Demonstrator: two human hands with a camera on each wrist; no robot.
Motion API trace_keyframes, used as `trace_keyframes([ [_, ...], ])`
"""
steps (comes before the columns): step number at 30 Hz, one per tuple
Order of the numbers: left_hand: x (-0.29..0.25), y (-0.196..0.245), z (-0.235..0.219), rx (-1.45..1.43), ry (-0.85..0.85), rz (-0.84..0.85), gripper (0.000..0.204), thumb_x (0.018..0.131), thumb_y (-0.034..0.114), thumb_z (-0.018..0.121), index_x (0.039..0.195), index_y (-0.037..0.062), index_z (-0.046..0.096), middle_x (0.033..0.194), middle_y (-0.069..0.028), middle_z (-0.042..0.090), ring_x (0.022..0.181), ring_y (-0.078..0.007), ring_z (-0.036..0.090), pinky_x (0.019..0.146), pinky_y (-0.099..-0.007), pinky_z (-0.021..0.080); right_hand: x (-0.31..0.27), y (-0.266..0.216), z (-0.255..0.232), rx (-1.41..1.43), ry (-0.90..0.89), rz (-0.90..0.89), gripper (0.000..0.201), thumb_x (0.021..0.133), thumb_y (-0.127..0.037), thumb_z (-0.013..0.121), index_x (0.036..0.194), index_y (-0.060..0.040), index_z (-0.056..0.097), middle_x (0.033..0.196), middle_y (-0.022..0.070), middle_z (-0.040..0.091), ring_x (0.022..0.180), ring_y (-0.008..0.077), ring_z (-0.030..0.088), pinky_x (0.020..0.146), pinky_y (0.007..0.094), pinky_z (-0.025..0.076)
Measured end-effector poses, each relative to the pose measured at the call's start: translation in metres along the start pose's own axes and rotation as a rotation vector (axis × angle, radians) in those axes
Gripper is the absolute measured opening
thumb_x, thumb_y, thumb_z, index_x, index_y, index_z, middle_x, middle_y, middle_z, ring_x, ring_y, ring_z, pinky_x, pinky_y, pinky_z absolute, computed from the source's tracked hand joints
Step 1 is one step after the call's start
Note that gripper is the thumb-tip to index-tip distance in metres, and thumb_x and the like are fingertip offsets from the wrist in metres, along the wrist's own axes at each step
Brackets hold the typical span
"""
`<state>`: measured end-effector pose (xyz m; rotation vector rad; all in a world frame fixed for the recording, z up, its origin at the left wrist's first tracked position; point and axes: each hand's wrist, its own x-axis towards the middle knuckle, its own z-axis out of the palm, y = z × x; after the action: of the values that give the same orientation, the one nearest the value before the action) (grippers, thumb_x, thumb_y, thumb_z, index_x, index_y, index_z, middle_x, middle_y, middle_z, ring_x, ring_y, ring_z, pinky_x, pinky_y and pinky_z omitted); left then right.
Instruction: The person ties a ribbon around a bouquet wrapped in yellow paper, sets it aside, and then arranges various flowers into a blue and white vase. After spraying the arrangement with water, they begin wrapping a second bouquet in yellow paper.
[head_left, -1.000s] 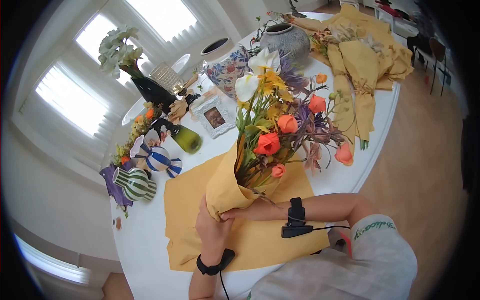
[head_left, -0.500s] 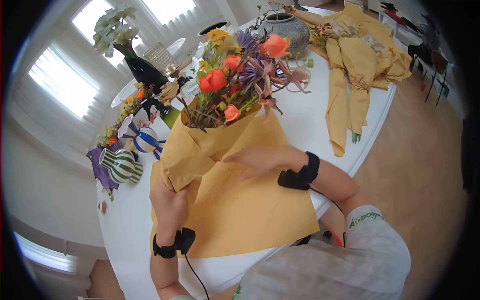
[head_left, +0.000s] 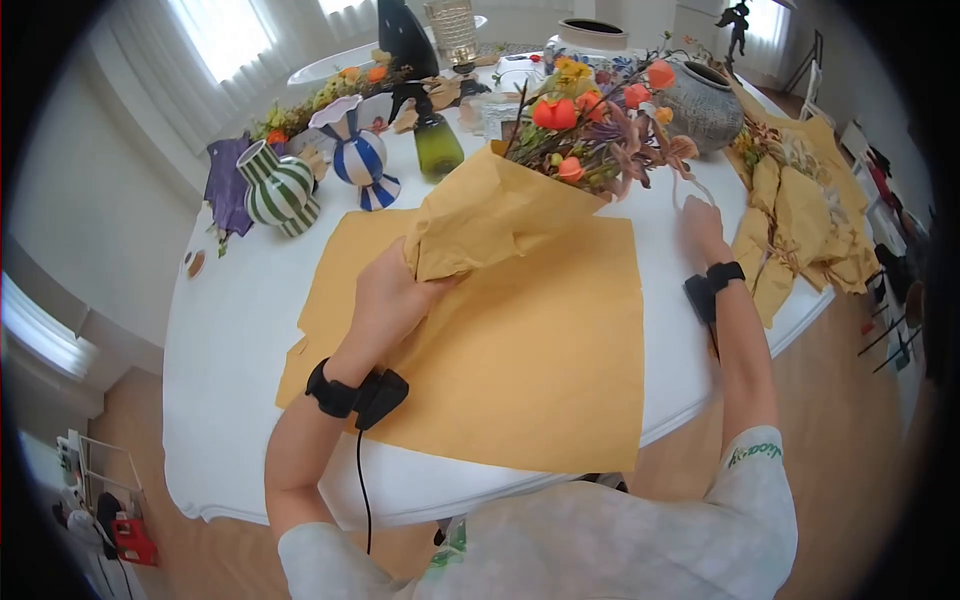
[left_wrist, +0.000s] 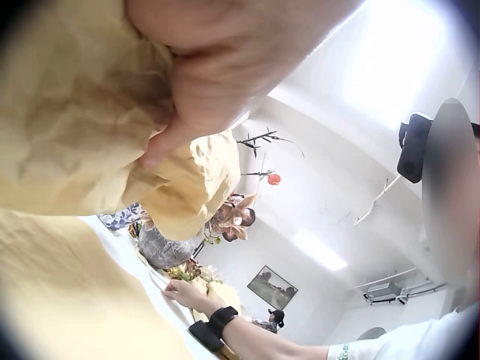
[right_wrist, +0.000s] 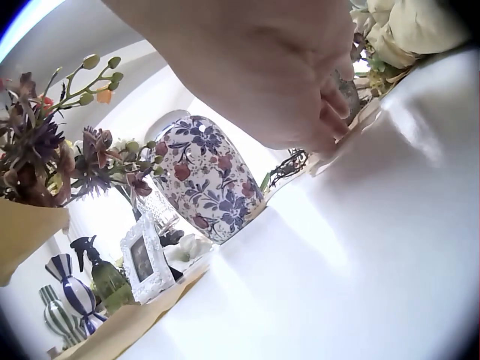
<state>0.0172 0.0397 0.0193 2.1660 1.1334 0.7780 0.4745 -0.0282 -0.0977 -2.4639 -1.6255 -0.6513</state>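
My left hand [head_left: 392, 295] grips the gathered base of a bouquet [head_left: 590, 125] wrapped in yellow-brown paper [head_left: 490, 210]. Orange, yellow and purple blooms stick out of the wrap's upper right side, tilted away from me. Under it, a flat sheet of the same paper [head_left: 540, 340] covers the table's front. My right hand [head_left: 705, 230] reaches to the right side of the table, beside the sheet. Its fingertips pinch a thin pale cord [head_left: 686, 182] at the white tabletop; in the right wrist view the hand hides part of it.
Other paper-wrapped flowers [head_left: 800, 215] lie at the right edge. A grey vase [head_left: 700, 110] stands behind my right hand. At the left are a green-striped vase [head_left: 280, 190], a blue-striped vase [head_left: 360, 155] and a green spray bottle [head_left: 437, 148]. A floral vase [right_wrist: 206, 176] stands farther back.
My right hand has left the wrap and moved right to the pale cord. My left hand keeps its grip, and the bouquet now leans to the right. The view has turned rightward.
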Motion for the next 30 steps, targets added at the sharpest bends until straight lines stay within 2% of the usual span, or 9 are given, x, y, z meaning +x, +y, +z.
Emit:
trace_keyframes([
  [3,0.001,0.005,-0.005,-0.046,-0.052,-0.048,0.038,0.070,0.020,0.069,0.101,0.0029,0.055,0.091,-0.0072,0.062,0.082,-0.0173,0.058,0.073,-0.0277,0.044,0.005,-0.023,-0.044,0.211,0.108,0.248,0.007,0.081,-0.008,0.045,0.086,-0.0032,0.047,0.071,0.0188,0.059,0.070,0.0381,0.058,0.061,0.0466,0.044],
  [6,0.003,-0.002,-0.005,-0.149,-0.096,-0.070,0.037,0.071,0.010,0.066,0.106,0.0014,0.055,0.093,-0.0036,0.061,0.083,-0.0103,0.055,0.074,-0.0242,0.042,-0.015,-0.068,-0.101,0.398,0.178,0.104,0.009,0.084,-0.012,0.047,0.085,-0.0025,0.046,0.066,0.0212,0.057,0.066,0.0410,0.056,0.057,0.0460,0.043],
  [8,0.005,-0.005,-0.005,-0.257,-0.107,-0.054,0.036,0.072,0.009,0.065,0.105,0.0010,0.055,0.092,-0.0028,0.061,0.082,-0.0094,0.054,0.073,-0.0239,0.042,-0.037,-0.109,-0.125,0.639,0.076,-0.148,0.011,0.083,-0.011,0.048,0.085,0.0000,0.047,0.065,0.0208,0.057,0.063,0.0359,0.058,0.055,0.0427,0.043],
  [10,0.009,-0.003,-0.004,-0.205,-0.169,-0.051,0.034,0.071,0.007,0.064,0.103,0.0005,0.055,0.089,-0.0014,0.060,0.079,-0.0080,0.053,0.070,-0.0235,0.042,-0.054,-0.150,-0.124,1.019,-0.289,-0.270,0.012,0.084,-0.010,0.048,0.085,0.0026,0.048,0.067,0.0154,0.059,0.055,0.0240,0.059,0.048,0.0344,0.043],
  [12,0.011,-0.003,0.000,-0.232,-0.184,-0.034,0.034,0.070,0.012,0.065,0.100,0.0019,0.057,0.087,-0.0052,0.061,0.076,-0.0124,0.056,0.068,-0.0262,0.044,-0.059,-0.189,-0.134,1.190,-0.766,-0.121,0.018,0.089,-0.016,0.044,0.085,0.0018,0.047,0.073,0.0059,0.059,0.053,0.0092,0.055,0.041,0.0222,0.038],
  [18,0.010,0.007,0.002,-0.543,-0.390,-0.067,0.035,0.069,0.009,0.065,0.102,-0.0011,0.056,0.091,-0.0075,0.062,0.078,-0.0132,0.058,0.069,-0.0260,0.045,-0.046,-0.247,-0.116,1.621,-0.984,-0.089,0.017,0.086,-0.014,0.050,0.097,-0.0010,0.050,0.079,0.0039,0.059,0.052,0.0092,0.056,0.039,0.0213,0.037],
  [20,0.008,0.007,0.003,-0.672,-0.476,-0.143,0.038,0.071,0.005,0.064,0.107,-0.0015,0.053,0.096,-0.0063,0.060,0.082,-0.0121,0.056,0.072,-0.0244,0.045,-0.042,-0.256,-0.110,1.983,-1.043,0.086,0.017,0.087,-0.015,0.051,0.101,-0.0064,0.051,0.081,0.0002,0.057,0.053,0.0061,0.053,0.037,0.0184,0.033],
  [24,0.007,0.002,0.006,-0.750,-0.562,-0.221,0.044,0.072,0.004,0.064,0.112,-0.0016,0.050,0.102,-0.0083,0.059,0.088,-0.0150,0.058,0.078,-0.0260,0.046,-0.042,-0.263,-0.115,2.111,-1.006,0.386,0.013,0.088,-0.016,0.049,0.099,-0.0096,0.051,0.079,-0.0023,0.052,0.052,0.0029,0.046,0.036,0.0166,0.028],
  [30,0.010,0.006,0.001,-0.786,-0.617,-0.327,0.047,0.072,0.004,0.064,0.116,-0.0012,0.047,0.104,-0.0085,0.058,0.092,-0.0161,0.057,0.081,-0.0269,0.045,-0.043,-0.244,-0.114,2.145,-1.107,0.155,0.012,0.090,-0.017,0.045,0.097,-0.0098,0.052,0.078,-0.0019,0.052,0.051,0.0013,0.039,0.038,0.0159,0.025],
])
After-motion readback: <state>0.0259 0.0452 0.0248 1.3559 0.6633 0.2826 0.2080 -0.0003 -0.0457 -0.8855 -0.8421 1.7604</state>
